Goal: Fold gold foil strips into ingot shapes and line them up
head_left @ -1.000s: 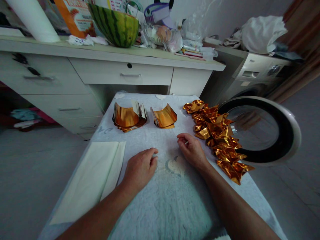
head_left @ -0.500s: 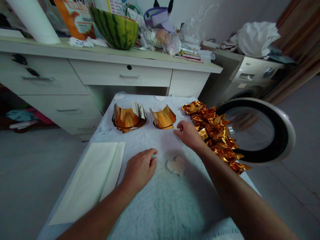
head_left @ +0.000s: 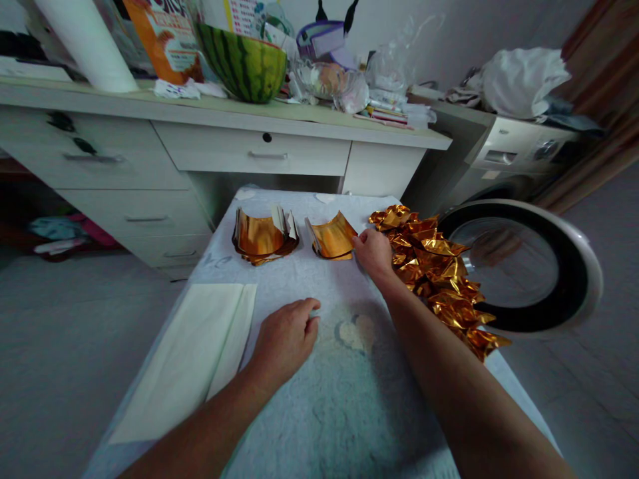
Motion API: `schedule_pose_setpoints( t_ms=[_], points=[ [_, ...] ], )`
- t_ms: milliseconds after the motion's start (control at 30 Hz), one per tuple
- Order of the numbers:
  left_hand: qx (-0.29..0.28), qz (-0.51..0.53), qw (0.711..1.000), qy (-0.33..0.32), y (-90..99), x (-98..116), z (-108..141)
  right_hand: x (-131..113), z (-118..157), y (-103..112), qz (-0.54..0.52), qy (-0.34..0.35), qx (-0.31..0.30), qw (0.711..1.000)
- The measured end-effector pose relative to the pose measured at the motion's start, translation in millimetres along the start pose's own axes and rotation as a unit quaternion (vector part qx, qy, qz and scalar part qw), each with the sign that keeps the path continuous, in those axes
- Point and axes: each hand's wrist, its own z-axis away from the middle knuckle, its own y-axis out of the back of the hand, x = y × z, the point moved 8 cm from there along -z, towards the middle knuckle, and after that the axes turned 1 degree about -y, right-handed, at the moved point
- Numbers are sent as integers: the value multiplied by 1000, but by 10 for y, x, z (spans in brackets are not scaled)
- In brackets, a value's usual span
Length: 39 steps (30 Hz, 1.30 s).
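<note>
Just left of the right hand (head_left: 375,254), whose grip cannot be told, a small curved stack of gold foil sheets (head_left: 333,238) is reached for, a light pinch seemingly needed, the empty left hand (head_left: 285,338) loosely half-open.

Here's the left hand (head_left: 285,338), bare, rounded across the knuckles, and the right hand (head_left: 374,253), just as bare! Down to the left forearm (head_left: 214,420) and right forearm (head_left: 444,366), both uncovered, both tapering neatly into slimmer wrists.
</note>
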Motion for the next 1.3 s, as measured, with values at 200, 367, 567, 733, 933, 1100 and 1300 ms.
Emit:
schedule_pose_setpoints(
  t_ms=[200,367,567,733,933,1100,1300],
  points=[
    [2,1,1000,-6,-4,-1,4,10,75,55,-19,8,9,1000],
    [-2,0,1000,-9,3,6,16,7,144,192,-47,23,27,998],
    [-4,34,999,-13,35,19,17,55,255,484,-88,30,70,993],
    [55,145,988,-6,116,-42,9,148,452,671,-303,49,46,951],
    [170,282,943,49,179,-277,35,66,757,509,-539,35,-134,831],
    [149,361,915,102,142,-360,10,-35,893,162,-637,5,-207,743],
    [116,426,892,92,126,-295,-25,127,854,-259,-589,-64,-166,788]
  ],
)
